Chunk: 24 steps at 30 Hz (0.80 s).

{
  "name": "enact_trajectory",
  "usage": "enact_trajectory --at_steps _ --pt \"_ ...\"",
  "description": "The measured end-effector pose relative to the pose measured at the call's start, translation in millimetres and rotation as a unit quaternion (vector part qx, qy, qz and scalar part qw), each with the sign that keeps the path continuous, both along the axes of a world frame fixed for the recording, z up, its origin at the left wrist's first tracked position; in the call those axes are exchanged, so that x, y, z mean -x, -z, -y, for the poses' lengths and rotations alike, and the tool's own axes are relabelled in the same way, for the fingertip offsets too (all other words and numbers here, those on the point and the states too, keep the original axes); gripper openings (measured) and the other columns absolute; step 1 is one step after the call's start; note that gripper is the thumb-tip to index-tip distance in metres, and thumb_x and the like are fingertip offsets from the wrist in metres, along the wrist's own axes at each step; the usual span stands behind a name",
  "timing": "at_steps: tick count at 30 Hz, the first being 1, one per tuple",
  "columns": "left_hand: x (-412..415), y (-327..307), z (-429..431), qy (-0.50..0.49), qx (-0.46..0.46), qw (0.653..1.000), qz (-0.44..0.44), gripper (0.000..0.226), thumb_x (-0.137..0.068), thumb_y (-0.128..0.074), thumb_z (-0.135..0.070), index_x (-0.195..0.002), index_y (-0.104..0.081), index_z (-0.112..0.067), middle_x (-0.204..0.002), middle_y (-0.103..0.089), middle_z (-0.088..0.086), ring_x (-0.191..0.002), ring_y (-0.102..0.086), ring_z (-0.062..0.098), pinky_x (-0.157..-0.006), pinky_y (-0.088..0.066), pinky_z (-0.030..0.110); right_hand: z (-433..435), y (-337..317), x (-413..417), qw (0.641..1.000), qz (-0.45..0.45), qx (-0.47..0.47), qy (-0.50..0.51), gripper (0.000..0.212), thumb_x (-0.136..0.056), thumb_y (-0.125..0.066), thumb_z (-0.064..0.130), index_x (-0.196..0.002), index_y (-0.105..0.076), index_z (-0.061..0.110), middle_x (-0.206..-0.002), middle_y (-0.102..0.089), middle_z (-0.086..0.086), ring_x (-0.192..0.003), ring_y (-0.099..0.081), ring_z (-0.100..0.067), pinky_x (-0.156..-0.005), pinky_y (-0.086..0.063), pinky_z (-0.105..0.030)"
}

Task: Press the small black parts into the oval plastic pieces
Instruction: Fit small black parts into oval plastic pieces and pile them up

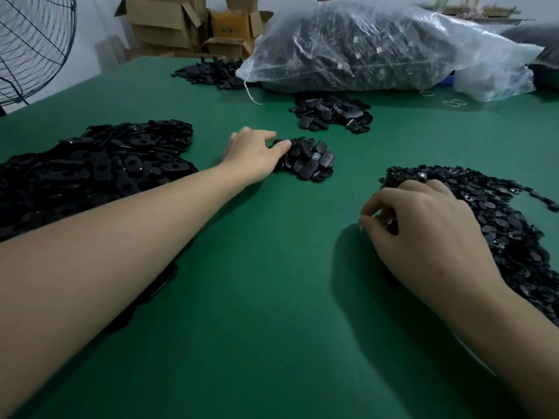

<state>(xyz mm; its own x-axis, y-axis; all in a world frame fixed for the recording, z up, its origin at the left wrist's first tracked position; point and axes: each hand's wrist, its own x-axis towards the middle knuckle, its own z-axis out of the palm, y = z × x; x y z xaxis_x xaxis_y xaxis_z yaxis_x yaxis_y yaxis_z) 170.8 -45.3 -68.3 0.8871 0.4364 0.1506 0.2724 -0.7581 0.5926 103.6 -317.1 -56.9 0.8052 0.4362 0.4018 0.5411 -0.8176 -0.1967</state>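
A small heap of black oval plastic pieces lies mid-table. My left hand reaches out to its left edge, fingertips touching the nearest ovals; whether it grips one is hidden. A wide spread of small black parts covers the table at the right. My right hand rests on its near edge with the fingers curled, pinching small black parts between thumb and fingertips. A big pile of flat black plates with oval holes lies at the left, partly under my left forearm.
The green table bears another heap of ovals farther back and a flat black pile at the far edge. A large clear bag of black parts lies at the back right. Cardboard boxes and a fan stand behind.
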Motion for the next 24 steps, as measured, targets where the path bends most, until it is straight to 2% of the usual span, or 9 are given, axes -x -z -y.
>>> enact_trajectory --at_steps 3,6,9,10,12,16,19,21,24 --pt "7 -12 -5 0.012 -0.023 0.999 -0.024 0.067 -0.099 -0.050 -0.062 -0.153 -0.045 -0.023 -0.150 -0.049 0.011 -0.138 -0.046 0.032 -0.115 -0.038 0.051 1 -3 0 0.996 0.001 0.080 0.041 0.025 -0.095 -0.060 0.048 -0.109 -0.069 0.029 -0.103 -0.058 0.001 -0.108 -0.048 -0.027 -0.087 -0.042 -0.043" --pt "22 -33 -18 0.002 -0.115 0.989 -0.089 0.059 -0.099 -0.052 -0.060 -0.143 -0.056 -0.021 -0.142 -0.059 0.007 -0.127 -0.057 0.030 -0.108 -0.047 0.047 3 -6 1 0.989 0.019 0.133 0.066 0.027 -0.095 -0.059 0.050 -0.105 -0.070 0.027 -0.102 -0.056 0.000 -0.109 -0.046 -0.028 -0.086 -0.037 -0.044" --pt "37 -50 -33 -0.014 -0.237 0.949 -0.206 0.036 -0.098 -0.060 -0.028 -0.133 -0.064 -0.021 -0.131 -0.065 0.006 -0.116 -0.061 0.032 -0.101 -0.052 0.046 3 -9 2 0.987 0.013 0.147 0.070 0.025 -0.094 -0.060 0.050 -0.101 -0.071 0.029 -0.099 -0.058 0.001 -0.108 -0.047 -0.027 -0.084 -0.034 -0.043" --pt "41 -52 -37 -0.023 -0.272 0.933 -0.236 0.036 -0.095 -0.059 -0.015 -0.131 -0.065 -0.020 -0.130 -0.064 0.007 -0.115 -0.061 0.033 -0.099 -0.052 0.045 3 -10 2 0.987 0.008 0.144 0.069 0.022 -0.094 -0.060 0.049 -0.100 -0.071 0.030 -0.099 -0.059 0.002 -0.108 -0.048 -0.027 -0.084 -0.035 -0.043" --pt "50 -54 -42 -0.046 -0.332 0.904 -0.267 0.040 -0.091 -0.054 -0.003 -0.126 -0.066 -0.017 -0.129 -0.061 0.009 -0.114 -0.060 0.035 -0.090 -0.049 0.042 2 -11 3 0.989 0.002 0.134 0.061 0.017 -0.095 -0.062 0.044 -0.098 -0.071 0.030 -0.098 -0.061 0.004 -0.106 -0.048 -0.026 -0.084 -0.036 -0.042" --pt "61 -50 -46 -0.069 -0.398 0.870 -0.281 0.032 -0.091 -0.056 -0.004 -0.118 -0.068 -0.017 -0.118 -0.063 0.008 -0.101 -0.058 0.033 -0.078 -0.040 0.038 2 -9 2 0.991 0.014 0.123 0.046 0.007 -0.093 -0.068 0.036 -0.090 -0.072 0.031 -0.094 -0.062 0.006 -0.101 -0.048 -0.024 -0.080 -0.033 -0.039" --pt "70 -48 -50 -0.079 -0.408 0.866 -0.277 0.016 -0.095 -0.061 -0.015 -0.108 -0.069 -0.016 -0.107 -0.062 0.007 -0.091 -0.056 0.031 -0.075 -0.038 0.038 2 -9 1 0.993 0.017 0.108 0.036 0.005 -0.091 -0.071 0.034 -0.087 -0.073 0.032 -0.091 -0.065 0.007 -0.101 -0.048 -0.024 -0.078 -0.027 -0.037" --pt "75 -49 -52 -0.084 -0.415 0.864 -0.272 0.016 -0.095 -0.065 -0.020 -0.110 -0.069 -0.018 -0.109 -0.064 0.007 -0.092 -0.057 0.031 -0.075 -0.039 0.038 1 -9 0 0.994 0.016 0.102 0.030 0.004 -0.091 -0.071 0.034 -0.088 -0.073 0.032 -0.091 -0.067 0.007 -0.101 -0.049 -0.024 -0.078 -0.025 -0.037" --pt "78 -49 -55 -0.088 -0.410 0.869 -0.264 0.016 -0.093 -0.067 -0.015 -0.109 -0.070 -0.017 -0.105 -0.064 0.008 -0.085 -0.056 0.030 -0.070 -0.040 0.037 2 -8 -1 0.995 0.020 0.092 0.020 0.003 -0.092 -0.071 0.031 -0.092 -0.074 0.031 -0.093 -0.069 0.008 -0.103 -0.050 -0.024 -0.078 -0.025 -0.036"
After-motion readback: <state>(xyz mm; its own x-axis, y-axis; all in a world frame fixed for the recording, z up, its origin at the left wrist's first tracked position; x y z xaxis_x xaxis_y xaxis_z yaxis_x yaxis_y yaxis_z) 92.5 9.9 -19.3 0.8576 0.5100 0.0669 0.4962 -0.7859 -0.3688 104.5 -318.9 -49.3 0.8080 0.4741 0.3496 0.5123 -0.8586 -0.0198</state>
